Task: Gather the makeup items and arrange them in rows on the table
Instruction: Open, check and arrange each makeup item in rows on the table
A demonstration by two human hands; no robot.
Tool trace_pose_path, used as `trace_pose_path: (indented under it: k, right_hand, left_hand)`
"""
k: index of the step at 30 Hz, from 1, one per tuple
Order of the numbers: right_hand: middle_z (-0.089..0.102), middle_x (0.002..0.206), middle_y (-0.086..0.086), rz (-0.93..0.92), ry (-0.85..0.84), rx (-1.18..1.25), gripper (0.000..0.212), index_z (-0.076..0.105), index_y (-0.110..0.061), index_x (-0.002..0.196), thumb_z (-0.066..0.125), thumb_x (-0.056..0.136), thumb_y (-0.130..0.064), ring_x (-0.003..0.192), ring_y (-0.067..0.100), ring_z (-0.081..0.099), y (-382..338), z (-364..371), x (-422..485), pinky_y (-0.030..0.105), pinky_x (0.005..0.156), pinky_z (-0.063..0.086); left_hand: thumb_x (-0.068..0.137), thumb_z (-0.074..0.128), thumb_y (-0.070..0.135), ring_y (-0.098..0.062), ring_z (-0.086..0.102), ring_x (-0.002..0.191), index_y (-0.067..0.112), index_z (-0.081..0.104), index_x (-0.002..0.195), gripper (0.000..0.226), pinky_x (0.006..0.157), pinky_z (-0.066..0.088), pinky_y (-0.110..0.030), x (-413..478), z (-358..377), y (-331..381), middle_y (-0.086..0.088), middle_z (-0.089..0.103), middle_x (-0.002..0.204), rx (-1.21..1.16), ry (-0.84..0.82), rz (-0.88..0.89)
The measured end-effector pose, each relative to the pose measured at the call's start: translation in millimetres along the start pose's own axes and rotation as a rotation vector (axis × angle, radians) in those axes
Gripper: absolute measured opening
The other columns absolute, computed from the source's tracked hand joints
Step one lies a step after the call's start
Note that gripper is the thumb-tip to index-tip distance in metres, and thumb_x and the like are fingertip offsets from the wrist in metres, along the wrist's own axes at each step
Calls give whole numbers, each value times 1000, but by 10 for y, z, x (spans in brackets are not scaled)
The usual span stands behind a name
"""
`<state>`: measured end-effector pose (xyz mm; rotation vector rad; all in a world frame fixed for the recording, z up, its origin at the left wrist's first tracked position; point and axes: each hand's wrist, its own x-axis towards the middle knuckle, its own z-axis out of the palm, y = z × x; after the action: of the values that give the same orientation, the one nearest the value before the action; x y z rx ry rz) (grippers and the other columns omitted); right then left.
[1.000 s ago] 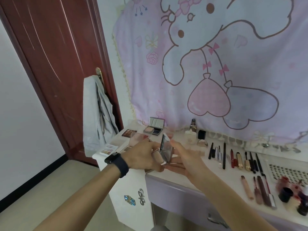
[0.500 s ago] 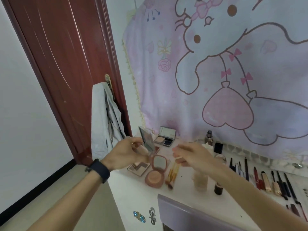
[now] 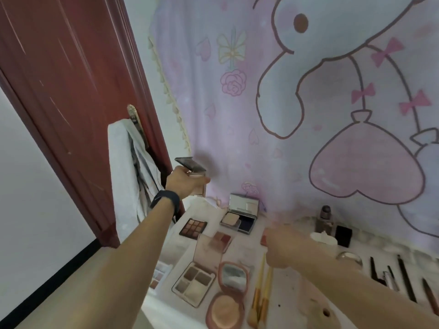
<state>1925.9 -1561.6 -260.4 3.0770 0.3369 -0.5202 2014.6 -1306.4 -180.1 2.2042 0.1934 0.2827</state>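
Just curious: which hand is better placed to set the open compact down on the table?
Probably left: the left hand grips the compact above the table; the right hand hovers apart.

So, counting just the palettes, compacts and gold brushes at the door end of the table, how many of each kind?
Rectangular palettes and compacts lying on the table: 5
Open compact held in the left hand: 1
Round pink compact: 1
Gold-handled brushes: 2
Total: 9
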Motion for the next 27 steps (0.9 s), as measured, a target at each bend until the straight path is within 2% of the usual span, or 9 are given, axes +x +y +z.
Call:
trace_pose_path:
  k: [3,6,9,12,14,17,20,24,27]
  right_hand:
    - [63,112,4,4,9,20,27,66,-14,110,60,87,-26,102,24,61,42,135,117,23,72,42]
    - [59,95,-2,40,14,42,14,59,-20,95,59,89,-32,88,21,58,50,212,148,23,65,40]
    - [59,95,0,76,22,11,17,60,-21,90,53,95,-35,81,20,53,47,248,151,27,68,42]
    - [65,112,6,77,0,-53,34,66,-16,108,41,102,-39,93,25,59,47,307,119,30,72,42]
    - [61,123,12,96,-3,-73,48,61,-11,123,35,104,-46,108,28,58,41,339,78,34,75,39]
    - [50,132,18,160,16,-36,60,47,-6,138,34,103,-54,115,30,51,43,386,36,38,77,38]
    - [46,136,19,165,39,-64,64,38,-6,143,31,103,-56,120,32,49,49,417,6,41,89,44]
    - [44,137,19,176,16,-100,66,36,-6,144,30,102,-58,121,32,48,47,432,24,41,91,45]
    - [44,136,19,179,-2,-109,68,37,-6,144,29,102,-59,119,31,49,44,422,43,41,88,46]
  left_hand:
    - [69,86,41,-14,67,89,22,70,93,34,59,42,-17,259,238,-154,12,68,85,-59,78,-10]
    - [68,85,46,-18,66,90,15,68,105,51,58,42,-18,485,414,-241,9,66,87,-29,79,-29]
    - [69,83,51,-24,64,99,11,63,119,67,75,52,-28,676,553,-289,-2,68,108,78,32,-44]
    - [70,82,52,-30,61,111,9,57,128,76,87,51,-36,780,662,-348,-9,64,123,206,-4,-53]
    - [68,82,54,-32,60,113,9,55,129,80,91,52,-40,817,713,-396,-11,62,126,268,-18,-75]
    - [68,81,56,-33,60,109,9,57,127,79,85,51,-38,862,776,-459,-13,63,122,322,-31,-100]
    - [69,81,54,-32,61,105,9,58,124,75,82,49,-36,884,806,-519,-13,64,119,349,-51,-117]
    - [69,81,55,-30,58,93,8,61,118,71,76,48,-35,881,830,-580,-13,64,112,425,-91,-120]
    - [69,80,57,-25,58,81,10,64,110,64,67,44,-31,876,843,-598,-9,62,97,488,-121,-106]
